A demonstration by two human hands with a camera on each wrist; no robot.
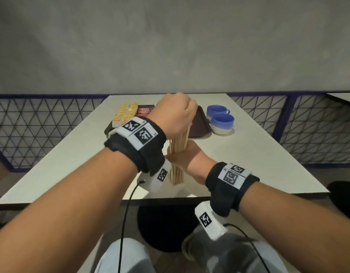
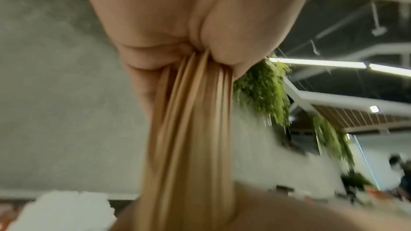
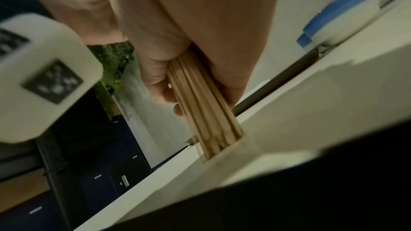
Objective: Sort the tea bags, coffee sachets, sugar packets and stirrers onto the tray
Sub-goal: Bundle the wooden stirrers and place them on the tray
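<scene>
A bundle of wooden stirrers (image 1: pixel 178 141) stands upright with its lower ends on the white table (image 1: pixel 249 154). My left hand (image 1: pixel 180 113) grips the bundle's top (image 2: pixel 191 129), and my right hand (image 1: pixel 182 157) grips its middle (image 3: pixel 206 111). Behind the hands lies the dark brown tray (image 1: pixel 199 125). Yellow packets (image 1: pixel 124 114) and red-brown coffee sachets (image 1: pixel 144 111) lie in rows on its left part. My left hand hides the tray's middle.
Two blue-and-white cups (image 1: pixel 222 123) stand just right of the tray; one shows in the right wrist view as a blue cup (image 3: pixel 340 15). A blue wire-mesh railing (image 1: pixel 42 125) runs behind the table. A black stool (image 1: pixel 166 229) sits under the near edge.
</scene>
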